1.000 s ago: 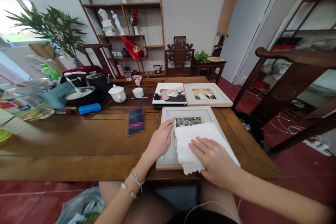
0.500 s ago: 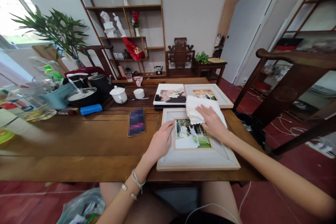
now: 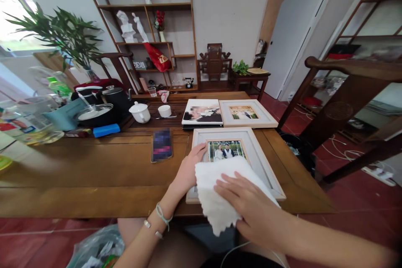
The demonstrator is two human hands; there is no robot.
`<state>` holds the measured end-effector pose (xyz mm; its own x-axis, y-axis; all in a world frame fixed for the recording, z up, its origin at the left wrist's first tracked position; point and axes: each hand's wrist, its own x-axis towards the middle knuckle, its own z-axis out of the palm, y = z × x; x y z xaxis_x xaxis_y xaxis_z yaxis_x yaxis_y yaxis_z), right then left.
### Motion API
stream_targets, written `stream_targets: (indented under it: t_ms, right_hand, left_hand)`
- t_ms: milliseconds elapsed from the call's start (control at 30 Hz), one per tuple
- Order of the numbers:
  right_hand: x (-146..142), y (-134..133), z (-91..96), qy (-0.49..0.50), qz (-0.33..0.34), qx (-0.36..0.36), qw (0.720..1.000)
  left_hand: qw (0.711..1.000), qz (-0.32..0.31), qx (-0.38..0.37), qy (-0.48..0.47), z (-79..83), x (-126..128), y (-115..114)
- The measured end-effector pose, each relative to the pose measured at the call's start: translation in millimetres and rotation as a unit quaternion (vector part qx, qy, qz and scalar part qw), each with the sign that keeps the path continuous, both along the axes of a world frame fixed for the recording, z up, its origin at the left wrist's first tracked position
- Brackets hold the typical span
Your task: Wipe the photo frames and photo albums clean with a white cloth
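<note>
A photo frame with a pale wooden border lies flat at the table's front edge. Inside it, the photo shows two people outdoors; its lower part is hidden. My left hand grips the frame's left side, fingers over the border, thumb not visible. Under my right hand is a white cloth, held beneath bent fingers. The cloth covers the lower middle of the frame, and its scalloped corner hangs past the front edge.
Behind the frame lie a photo book and a second framed photo. A dark blurred rectangular item sits to the left. Farther back stand a white lidded cup, a small white cup and a kettle. A wooden chair is at right.
My right hand has brought the cloth from the frame's top edge down toward me, over its lower part. The photo's upper part is now uncovered. My left hand stays on the frame's left side.
</note>
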<state>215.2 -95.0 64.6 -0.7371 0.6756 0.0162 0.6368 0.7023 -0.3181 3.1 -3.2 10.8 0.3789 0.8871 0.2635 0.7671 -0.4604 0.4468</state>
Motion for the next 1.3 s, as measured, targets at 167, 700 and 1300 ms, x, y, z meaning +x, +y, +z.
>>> stream_targets:
  t_ms: [167, 700, 1300]
  right_hand:
    - [2, 1, -17.2, -0.023, 0.014, 0.079, 0.997]
    - [41, 144, -16.2, -0.083, -0.190, 0.212, 0.955]
    - [4, -20, -13.5, -0.028, -0.004, 0.164, 0.986]
  left_hand:
    - [1.000, -0.002, 0.003, 0.000, -1.5, 0, 1]
    - [1.000, 0.016, 0.019, 0.004, -4.1, 0, 2]
    - [1.000, -0.007, 0.026, -0.016, -7.3, -1, 3]
